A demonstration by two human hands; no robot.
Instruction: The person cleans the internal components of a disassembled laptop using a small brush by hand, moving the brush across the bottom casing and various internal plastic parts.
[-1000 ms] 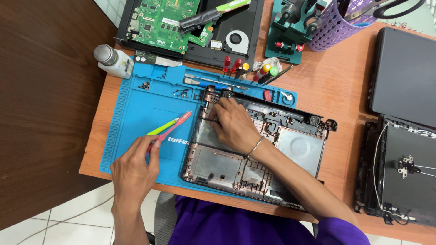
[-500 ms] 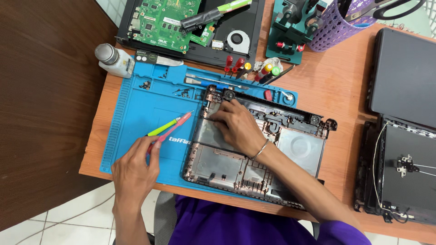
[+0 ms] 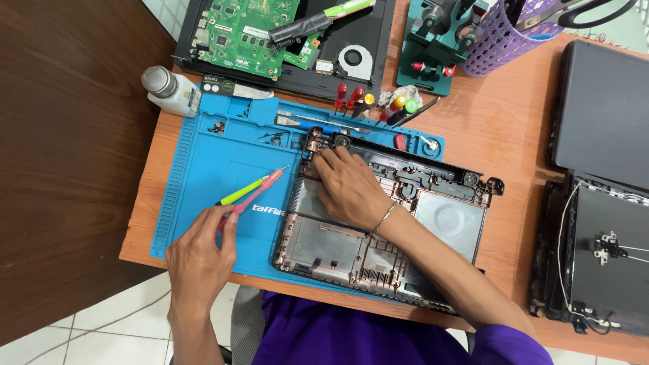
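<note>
Head view of a repair tabletop (image 3: 500, 128). The left hand (image 3: 199, 253) rests on the blue work mat (image 3: 209, 182) near the tabletop's front-left corner, its fingers closed around two slim tools: a pink-handled screwdriver (image 3: 260, 188) and a yellow-green tool (image 3: 242, 191), both pointing toward the tabletop's far-right side. The right hand (image 3: 348, 186) lies palm-down inside the empty laptop base shell (image 3: 446, 216), fingers bent together and pressing at the shell's far-left corner; whether anything is pinched under the fingertips cannot be told. A thin bracelet (image 3: 385, 216) circles that wrist. The shell sits on the mat at the middle of the tabletop's front edge, overlapping the mat's right part. Loose screws (image 3: 272, 138) lie on the mat just beyond the shell. Small screwdrivers with coloured caps (image 3: 358, 98) lie at the mat's far edge. A white bottle (image 3: 169, 89) stands at the far-left corner. A green circuit board (image 3: 250, 30) rests along the far edge. A purple mesh basket (image 3: 503, 37) stands at the far edge, right of middle. A dark laptop lid (image 3: 602, 115) lies along the right edge.
</note>
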